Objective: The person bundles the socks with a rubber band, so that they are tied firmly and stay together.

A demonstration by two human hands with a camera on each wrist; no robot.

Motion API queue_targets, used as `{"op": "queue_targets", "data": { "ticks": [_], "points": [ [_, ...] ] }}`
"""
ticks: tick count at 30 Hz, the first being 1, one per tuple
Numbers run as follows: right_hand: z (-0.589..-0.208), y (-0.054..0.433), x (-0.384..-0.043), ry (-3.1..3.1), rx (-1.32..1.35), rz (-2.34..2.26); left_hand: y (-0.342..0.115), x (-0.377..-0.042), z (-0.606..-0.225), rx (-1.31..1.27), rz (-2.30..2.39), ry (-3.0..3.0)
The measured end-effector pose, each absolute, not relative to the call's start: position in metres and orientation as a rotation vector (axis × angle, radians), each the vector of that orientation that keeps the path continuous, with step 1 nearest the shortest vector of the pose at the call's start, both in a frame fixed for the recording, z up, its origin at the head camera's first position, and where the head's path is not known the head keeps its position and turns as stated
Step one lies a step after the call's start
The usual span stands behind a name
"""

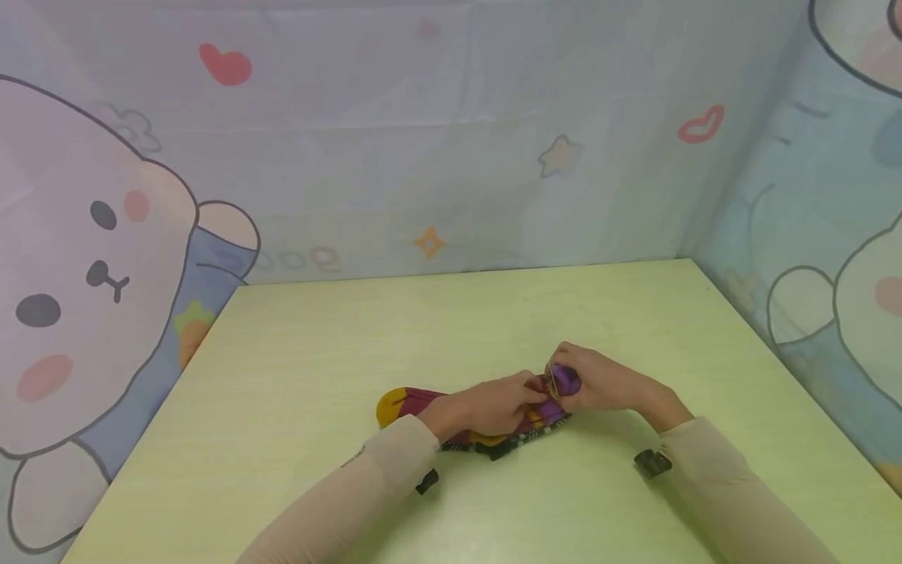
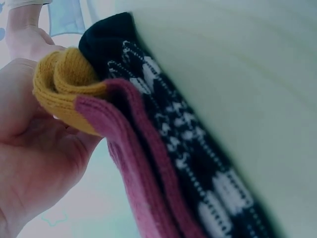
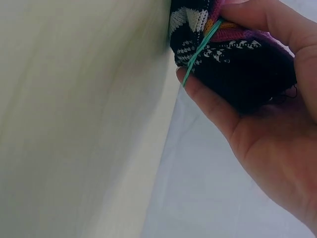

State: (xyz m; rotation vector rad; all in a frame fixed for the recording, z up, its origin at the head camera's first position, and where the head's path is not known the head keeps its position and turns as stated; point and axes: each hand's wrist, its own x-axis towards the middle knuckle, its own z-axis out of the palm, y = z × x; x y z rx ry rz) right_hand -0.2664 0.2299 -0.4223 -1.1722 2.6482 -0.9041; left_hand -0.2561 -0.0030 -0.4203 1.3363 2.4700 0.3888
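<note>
A bundle of socks lies slantwise on the table: a maroon sock with a mustard toe [image 1: 390, 407] on top and a black-and-white patterned sock [image 2: 183, 129] along its near side. My left hand [image 1: 489, 406] grips the bundle around its middle, its fingers near the band. At the purple end [image 1: 566, 381], my right hand [image 1: 602, 381] curls round the socks. A thin rubber band [image 3: 202, 52], greenish in the right wrist view, crosses the bundle there, stretched between the right thumb and a fingertip. The left fingertips are partly hidden in the left wrist view.
The pale yellow-green table [image 1: 317, 337] runs back to a cartoon-printed cloth [image 1: 366, 157], which also hangs at both sides. A dark strap piece [image 1: 652, 463] sits by the right cuff, with another dark piece [image 1: 427, 481] under the left sleeve.
</note>
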Motion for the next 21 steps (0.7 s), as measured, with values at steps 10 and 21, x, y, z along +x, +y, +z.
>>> {"op": "queue_targets", "data": {
  "ticks": [10,21],
  "points": [
    [-0.4247,0.2292,-0.2671,2.671,-1.15,-0.912,-0.0033,-0.2543,-0.4211,1.32,0.385,2.485],
    [-0.4218,0.2298,-0.267,2.733,-1.15,-0.884,-0.0029,-0.255,-0.4207,1.294,0.376,2.482]
  ]
}}
